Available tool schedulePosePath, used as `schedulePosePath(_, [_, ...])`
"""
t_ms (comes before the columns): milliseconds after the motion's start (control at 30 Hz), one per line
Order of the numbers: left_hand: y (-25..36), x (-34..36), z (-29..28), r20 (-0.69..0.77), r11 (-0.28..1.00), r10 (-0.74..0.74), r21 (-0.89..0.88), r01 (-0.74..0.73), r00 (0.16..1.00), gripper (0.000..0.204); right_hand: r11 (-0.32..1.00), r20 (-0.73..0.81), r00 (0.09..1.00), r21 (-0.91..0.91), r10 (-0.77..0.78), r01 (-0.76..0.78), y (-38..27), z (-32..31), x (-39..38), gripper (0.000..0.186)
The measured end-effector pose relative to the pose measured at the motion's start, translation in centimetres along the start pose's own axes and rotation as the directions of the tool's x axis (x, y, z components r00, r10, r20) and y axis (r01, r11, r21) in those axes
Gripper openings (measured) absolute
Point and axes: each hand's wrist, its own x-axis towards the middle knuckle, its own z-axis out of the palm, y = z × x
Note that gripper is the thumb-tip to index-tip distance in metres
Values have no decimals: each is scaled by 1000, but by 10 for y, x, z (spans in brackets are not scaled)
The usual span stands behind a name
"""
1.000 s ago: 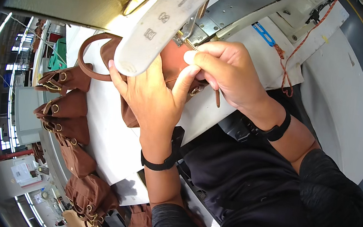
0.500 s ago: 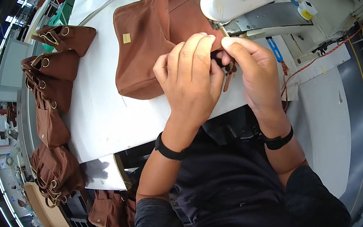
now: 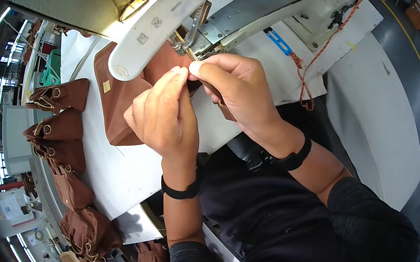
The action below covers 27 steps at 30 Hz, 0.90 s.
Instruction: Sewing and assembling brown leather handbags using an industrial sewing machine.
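A brown handbag (image 3: 115, 111) with a small gold plate lies under the white guard (image 3: 151, 29) of a sewing machine. Gold zipper teeth (image 3: 192, 54) run along its edge at the machine's presser foot. With thumb and forefinger my right hand (image 3: 241, 88) pinches the near end of that zipper. My left hand (image 3: 165, 112) is closed beside it, fingertips together on the bag's edge by the zipper; its grip is partly hidden behind the fingers. A brown flap hangs below my right hand.
Several brown bags (image 3: 66, 126) stand in a row on the left. The machine's metal bed arm (image 3: 253, 16) reaches in from the upper right. Next to it lie a blue slotted tool (image 3: 279, 41) and an orange cord (image 3: 306, 80) on the white table (image 3: 134, 171).
My view has shifted, so the machine head now shows much more at the top. Both hands stay closed at the zipper by the presser foot.
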Motion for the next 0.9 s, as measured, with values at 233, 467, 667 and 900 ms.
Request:
schedulePosePath(233, [-8, 2, 3, 5, 999, -12, -33, 12, 1000, 22, 998, -47, 997, -16, -62, 61, 7, 7, 6, 21])
schedulePosePath(467, [-9, 0, 7, -6, 996, -52, -79, 51, 999, 23, 993, -59, 995, -89, -85, 80, 5, 9, 9, 23])
schedulePosePath(667, [-10, 9, 10, 26, 990, -100, -96, 102, 995, 18, 971, -33, 993, -218, -110, 100, -3, 4, 16, 30])
schedulePosePath(900, [-13, 10, 9, 35, 995, -84, -55, 86, 996, 16, 644, 119, 973, -733, -196, 219, -39, -10, 12, 34])
